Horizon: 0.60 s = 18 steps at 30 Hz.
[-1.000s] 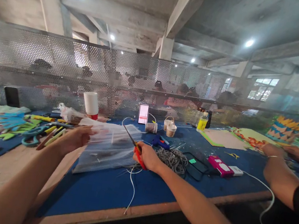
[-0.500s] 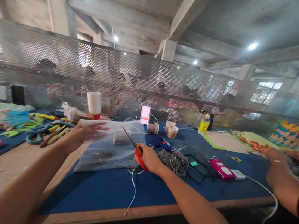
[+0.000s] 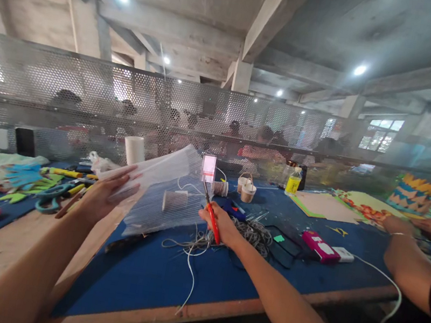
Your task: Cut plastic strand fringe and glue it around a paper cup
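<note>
My left hand (image 3: 106,194) grips the left edge of a translucent striped plastic sheet (image 3: 145,213), its far end raised off the table. My right hand (image 3: 222,225) is closed round red-handled scissors (image 3: 212,216), the blades pointing up and away, right of the sheet. Through the plastic shows a pale paper cup (image 3: 175,200) lying on its side. Just past the right hand lies a tangle of grey cord (image 3: 249,234), and a white string (image 3: 190,280) runs toward the table's front edge.
Left stand a stack of paper cups (image 3: 134,150) and teal-handled scissors (image 3: 48,200). Small cups with handles (image 3: 248,192), a yellow-labelled bottle (image 3: 293,181) and a magenta box (image 3: 319,247) are to the right. Another person's arm (image 3: 408,263) reaches in from the right.
The sheet has been lifted and shifted back, uncovering a dark tool and cord beneath. My left hand moved slightly left and down. The scissors swung from pointing left to pointing up.
</note>
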{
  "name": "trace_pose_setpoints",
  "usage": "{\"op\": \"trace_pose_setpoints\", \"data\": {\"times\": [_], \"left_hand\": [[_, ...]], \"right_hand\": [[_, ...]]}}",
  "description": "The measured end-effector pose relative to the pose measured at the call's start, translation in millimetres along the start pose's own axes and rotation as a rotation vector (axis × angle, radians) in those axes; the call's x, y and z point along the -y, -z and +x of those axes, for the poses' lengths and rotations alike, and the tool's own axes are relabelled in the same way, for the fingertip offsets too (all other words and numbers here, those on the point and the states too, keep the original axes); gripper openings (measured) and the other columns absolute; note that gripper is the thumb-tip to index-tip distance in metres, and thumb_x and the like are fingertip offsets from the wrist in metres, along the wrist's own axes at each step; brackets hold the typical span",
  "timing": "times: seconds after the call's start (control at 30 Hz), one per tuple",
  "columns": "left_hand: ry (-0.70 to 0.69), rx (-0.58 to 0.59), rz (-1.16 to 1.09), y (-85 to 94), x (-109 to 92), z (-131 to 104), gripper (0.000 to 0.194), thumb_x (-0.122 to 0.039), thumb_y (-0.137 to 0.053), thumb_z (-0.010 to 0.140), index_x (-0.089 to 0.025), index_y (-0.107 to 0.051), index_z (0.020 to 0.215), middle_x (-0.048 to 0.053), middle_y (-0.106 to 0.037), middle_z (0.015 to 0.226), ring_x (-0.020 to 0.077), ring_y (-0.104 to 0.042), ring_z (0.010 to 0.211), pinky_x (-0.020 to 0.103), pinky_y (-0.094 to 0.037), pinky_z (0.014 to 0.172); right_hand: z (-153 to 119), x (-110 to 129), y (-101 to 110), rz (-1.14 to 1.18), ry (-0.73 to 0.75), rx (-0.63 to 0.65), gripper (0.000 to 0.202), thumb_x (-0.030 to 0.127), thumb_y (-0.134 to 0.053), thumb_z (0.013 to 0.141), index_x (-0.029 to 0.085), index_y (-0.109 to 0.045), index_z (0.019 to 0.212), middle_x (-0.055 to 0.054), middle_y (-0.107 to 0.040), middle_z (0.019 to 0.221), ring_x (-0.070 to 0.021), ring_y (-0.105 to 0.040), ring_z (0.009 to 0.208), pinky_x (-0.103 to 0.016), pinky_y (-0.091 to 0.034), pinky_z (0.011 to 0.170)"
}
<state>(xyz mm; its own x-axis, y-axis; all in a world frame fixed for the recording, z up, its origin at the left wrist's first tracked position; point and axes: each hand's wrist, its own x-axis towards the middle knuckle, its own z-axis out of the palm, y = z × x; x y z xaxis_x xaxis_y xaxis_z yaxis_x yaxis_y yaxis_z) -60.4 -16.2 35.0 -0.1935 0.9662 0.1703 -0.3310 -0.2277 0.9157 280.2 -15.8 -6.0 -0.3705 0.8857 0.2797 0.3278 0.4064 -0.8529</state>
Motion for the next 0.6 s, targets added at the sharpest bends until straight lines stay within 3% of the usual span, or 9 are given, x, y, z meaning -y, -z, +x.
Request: {"op": "trace_pose_setpoints", "data": {"times": [0.2,0.43,0.6], "left_hand": [[-0.014,-0.005,-0.030,4.0,-8.3,0.0,0.050,-0.007,-0.055,0.093,-0.020,-0.057,0.141,0.003,-0.073,0.118,0.0131,-0.073,0.089,0.021,-0.061,0.084],[-0.054,0.037,-0.037,-1.6,-23.0,-11.8,0.058,-0.013,-0.069,0.083,-0.020,-0.058,0.139,0.002,-0.078,0.106,0.0123,-0.070,0.070,0.018,-0.061,0.070],[-0.118,0.034,0.038,-1.4,-24.3,-11.6,0.058,-0.023,-0.071,0.084,-0.022,-0.057,0.140,0.002,-0.075,0.117,0.0146,-0.071,0.085,0.019,-0.059,0.077]], "right_hand": [[-1.2,0.0,-2.3,0.116,-0.056,0.148,0.042,0.060,-0.059,0.089,0.019,-0.057,0.081,0.000,-0.062,0.075,-0.0091,-0.051,0.051,-0.021,-0.039,0.047],[1.3,-5.1,-0.6,0.090,-0.055,0.163,0.048,0.066,-0.057,0.089,0.018,-0.059,0.082,0.000,-0.065,0.076,-0.0084,-0.052,0.048,-0.021,-0.040,0.045],[1.6,-5.3,3.2,0.041,-0.054,0.172,0.051,0.070,-0.056,0.087,0.020,-0.058,0.082,0.000,-0.064,0.075,-0.0092,-0.052,0.048,-0.022,-0.040,0.044]]}}
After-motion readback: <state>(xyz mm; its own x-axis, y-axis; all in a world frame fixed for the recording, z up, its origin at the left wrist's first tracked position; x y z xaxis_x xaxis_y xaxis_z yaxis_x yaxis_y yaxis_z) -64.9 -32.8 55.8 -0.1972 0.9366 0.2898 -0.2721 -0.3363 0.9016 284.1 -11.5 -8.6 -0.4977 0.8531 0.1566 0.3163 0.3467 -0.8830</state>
